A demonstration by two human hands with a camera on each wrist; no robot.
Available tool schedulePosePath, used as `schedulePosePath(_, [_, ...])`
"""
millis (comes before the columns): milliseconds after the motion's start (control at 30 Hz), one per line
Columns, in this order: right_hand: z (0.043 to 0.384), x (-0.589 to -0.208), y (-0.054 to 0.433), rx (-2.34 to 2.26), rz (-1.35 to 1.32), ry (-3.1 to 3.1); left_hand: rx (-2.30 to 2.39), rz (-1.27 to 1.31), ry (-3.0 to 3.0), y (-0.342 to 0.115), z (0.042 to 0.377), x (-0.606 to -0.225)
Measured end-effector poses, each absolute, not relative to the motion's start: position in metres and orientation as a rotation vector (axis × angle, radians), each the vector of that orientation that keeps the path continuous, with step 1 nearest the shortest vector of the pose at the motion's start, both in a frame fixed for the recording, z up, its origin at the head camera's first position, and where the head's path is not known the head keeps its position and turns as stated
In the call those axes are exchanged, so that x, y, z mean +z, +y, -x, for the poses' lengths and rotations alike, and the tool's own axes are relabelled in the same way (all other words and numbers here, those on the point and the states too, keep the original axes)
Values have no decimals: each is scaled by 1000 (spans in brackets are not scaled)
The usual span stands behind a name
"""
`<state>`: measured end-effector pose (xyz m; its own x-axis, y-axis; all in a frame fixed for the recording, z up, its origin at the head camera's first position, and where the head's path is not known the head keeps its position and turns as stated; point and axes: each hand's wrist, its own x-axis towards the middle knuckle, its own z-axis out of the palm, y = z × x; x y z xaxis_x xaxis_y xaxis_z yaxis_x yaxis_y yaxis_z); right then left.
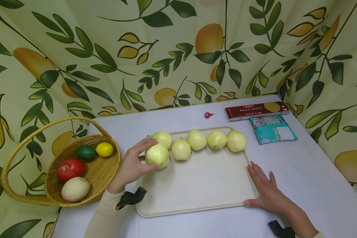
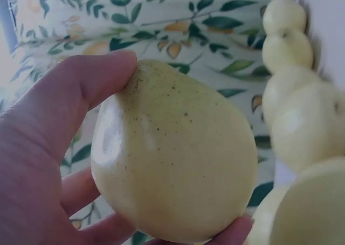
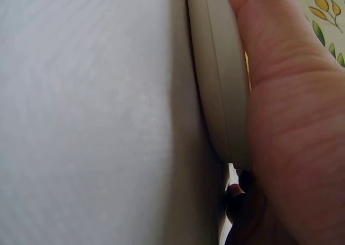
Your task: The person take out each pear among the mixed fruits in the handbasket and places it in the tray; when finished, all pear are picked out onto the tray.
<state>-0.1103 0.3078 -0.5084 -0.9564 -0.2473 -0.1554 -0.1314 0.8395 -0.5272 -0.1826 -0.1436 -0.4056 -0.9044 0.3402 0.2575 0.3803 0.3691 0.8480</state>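
Observation:
In the head view my left hand [image 1: 138, 162] grips a pale yellow-green pear [image 1: 156, 156] over the left side of a cream tray [image 1: 202, 185]. The left wrist view shows the thumb near the top of this speckled pear [image 2: 178, 153] and fingers curled under it. Behind it, several more pears [image 1: 197, 140] line the tray's far edge. My right hand [image 1: 267, 191] rests against the tray's right rim, fingers straight along it and thumb at the near corner. Up close in the right wrist view, the tray's side [image 3: 221, 78] lies beside the hand [image 3: 296, 121].
Left of the tray, a tall-handled wicker basket [image 1: 99, 170] holds a red fruit [image 1: 71, 170], a pale peach-like fruit [image 1: 75, 189], a green fruit [image 1: 86, 153] and a lemon [image 1: 105, 149]. Back right lie a spaghetti box [image 1: 256, 110], a teal packet [image 1: 273, 129] and a red lollipop [image 1: 208, 115].

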Motion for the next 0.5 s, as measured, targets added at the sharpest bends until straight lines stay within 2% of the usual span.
schedulePosePath(500, [112,-508,308,-759,317,2814,-1419,917,-2717,-82,181,-442])
